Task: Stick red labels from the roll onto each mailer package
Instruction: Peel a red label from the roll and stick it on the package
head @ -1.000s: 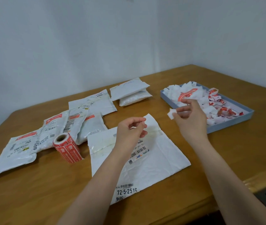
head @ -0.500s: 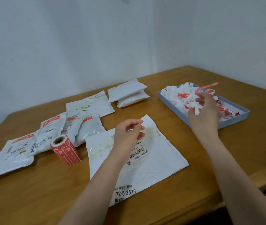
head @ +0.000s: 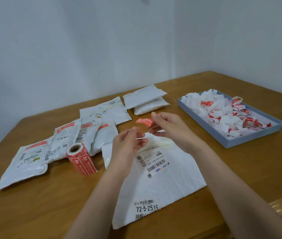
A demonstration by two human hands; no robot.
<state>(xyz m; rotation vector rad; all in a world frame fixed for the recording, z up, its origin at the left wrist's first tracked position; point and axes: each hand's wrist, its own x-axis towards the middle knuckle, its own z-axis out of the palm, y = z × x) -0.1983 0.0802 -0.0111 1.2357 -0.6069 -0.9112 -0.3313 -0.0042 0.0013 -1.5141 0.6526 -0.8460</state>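
Well left of the left hand (head: 128, 144) the red label roll (head: 80, 158) lies on its side on the wooden table (head: 33, 213) beside already-labelled mailers (head: 33, 157); that hand hovers loosely curled, holding nothing, over the large white mailer (head: 162, 183). Half a second ago the right hand (head: 169, 128) was over the blue tray of backing scraps (head: 231, 144); now it is back above the mailer, pinching a peeled red label (head: 144, 121) by one end. The label droops, slightly curled and free of backing, so sticking probably comes next.
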